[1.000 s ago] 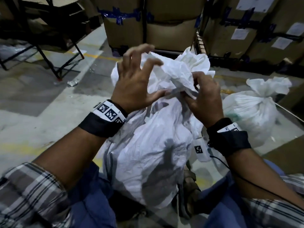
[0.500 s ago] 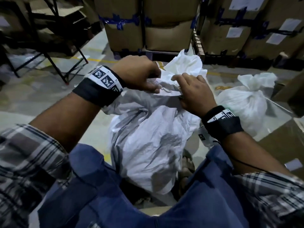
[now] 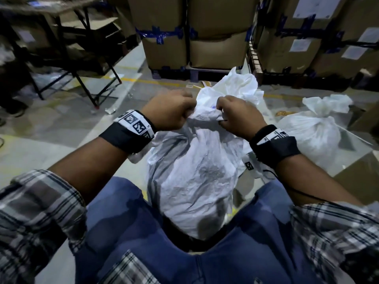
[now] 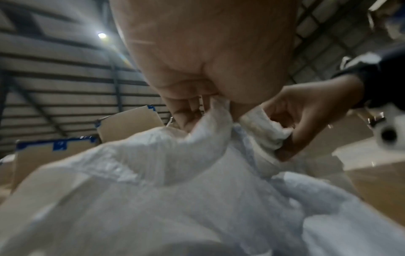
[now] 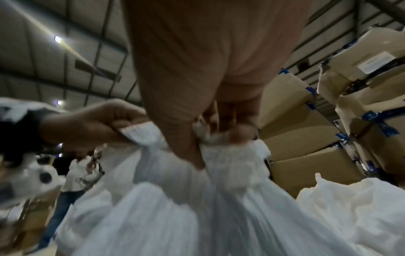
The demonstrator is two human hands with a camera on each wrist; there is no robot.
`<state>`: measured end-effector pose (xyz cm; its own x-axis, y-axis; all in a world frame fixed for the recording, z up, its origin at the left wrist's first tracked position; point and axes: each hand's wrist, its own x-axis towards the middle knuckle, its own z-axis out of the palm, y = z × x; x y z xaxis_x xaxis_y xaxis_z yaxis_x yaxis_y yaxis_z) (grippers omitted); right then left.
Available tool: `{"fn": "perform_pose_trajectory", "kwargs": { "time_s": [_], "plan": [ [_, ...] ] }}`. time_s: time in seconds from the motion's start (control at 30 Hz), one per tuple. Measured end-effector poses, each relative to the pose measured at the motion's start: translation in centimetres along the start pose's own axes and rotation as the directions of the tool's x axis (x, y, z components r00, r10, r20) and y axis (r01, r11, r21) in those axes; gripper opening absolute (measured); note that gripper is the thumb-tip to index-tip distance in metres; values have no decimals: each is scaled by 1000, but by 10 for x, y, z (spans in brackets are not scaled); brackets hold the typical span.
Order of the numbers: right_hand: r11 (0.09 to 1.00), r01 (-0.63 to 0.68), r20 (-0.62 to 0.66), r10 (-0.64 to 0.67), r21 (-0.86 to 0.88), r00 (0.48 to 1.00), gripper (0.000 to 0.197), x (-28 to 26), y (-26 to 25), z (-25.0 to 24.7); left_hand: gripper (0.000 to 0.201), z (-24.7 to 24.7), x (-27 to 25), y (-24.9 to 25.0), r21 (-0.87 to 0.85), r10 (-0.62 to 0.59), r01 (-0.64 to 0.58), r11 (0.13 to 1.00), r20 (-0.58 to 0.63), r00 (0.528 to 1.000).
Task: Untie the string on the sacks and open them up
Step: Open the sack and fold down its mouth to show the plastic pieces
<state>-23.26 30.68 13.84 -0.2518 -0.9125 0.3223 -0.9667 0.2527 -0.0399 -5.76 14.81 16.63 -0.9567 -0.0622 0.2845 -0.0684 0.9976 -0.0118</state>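
A white woven sack (image 3: 196,173) stands between my knees on the floor. My left hand (image 3: 170,113) grips the left side of its bunched mouth with curled fingers (image 4: 186,112). My right hand (image 3: 235,115) grips the right side of the mouth, the cloth bunched in its fist (image 4: 291,131). The loose top of the sack (image 3: 235,87) flares up beyond both hands. In the right wrist view the right hand's fingers (image 5: 228,126) pinch a fold of the sack (image 5: 197,199). No string shows on this sack. A second white sack (image 3: 313,130) sits tied at its neck to the right.
Stacked cardboard boxes (image 3: 205,31) with blue tape stand on pallets just beyond the sacks, more boxes (image 3: 320,37) to the right. A black folding table frame (image 3: 82,74) stands at the far left. A brown box (image 3: 361,181) lies by my right knee. A person (image 5: 70,181) stands behind.
The left hand went from spread fingers above the sack to a fist on the sack's mouth. Both hands now grip the mouth on opposite sides, a little further apart.
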Motion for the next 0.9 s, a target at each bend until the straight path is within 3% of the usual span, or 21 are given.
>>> {"fn": "perform_pose_trajectory", "kwargs": {
  "time_s": [0.13, 0.23, 0.33, 0.4, 0.47, 0.53, 0.57, 0.63, 0.7, 0.8, 0.9],
  "plan": [
    [998, 29, -293, -44, -54, 955, 15, -8, -3, 13, 9, -3, -6, -5, -315, -112, 125, 941, 59, 992],
    [993, 61, -400, -96, -98, 912, 23, -19, -8, 29, 29, 3, -3, -2, -300, -194, 180, 937, -17, 981],
    [999, 30, -276, -26, 11, 961, 46, -22, -11, 27, 25, 7, 2, 3, -49, -214, 209, 977, -114, 970],
    [987, 77, -122, -61, 138, 991, 53, -22, -8, 20, 15, 9, 4, 5, 186, -110, 150, 971, -211, 971],
    [957, 120, 66, -142, 264, 988, 50, -22, 1, 15, 11, 12, 3, 6, 285, 32, 37, 958, -235, 971],
    [968, 115, 165, -154, 225, 974, 38, -23, 10, 12, 10, 19, 1, 5, 287, 122, -63, 956, -191, 974],
    [988, 109, 123, -122, 108, 985, 29, -23, 13, 11, 12, 24, -1, 6, 275, 132, -83, 958, -161, 978],
    [984, 64, -76, -77, -164, 994, 15, -24, 15, 10, 15, 32, -3, 8, 236, 94, -66, 969, -110, 990],
    [962, 18, -196, -74, -274, 978, 8, -25, 15, 13, 18, 37, -2, 11, 185, 31, -19, 983, -61, 998],
    [960, -50, -286, -32, -277, 958, 11, -30, 15, 28, 17, 45, -2, 12, 117, 41, -36, 993, -37, 998],
    [968, -213, -292, 167, -133, 942, 14, -31, 17, 42, 22, 55, -6, 14, -101, -6, 8, 995, 14, 1000]
  ]
}}
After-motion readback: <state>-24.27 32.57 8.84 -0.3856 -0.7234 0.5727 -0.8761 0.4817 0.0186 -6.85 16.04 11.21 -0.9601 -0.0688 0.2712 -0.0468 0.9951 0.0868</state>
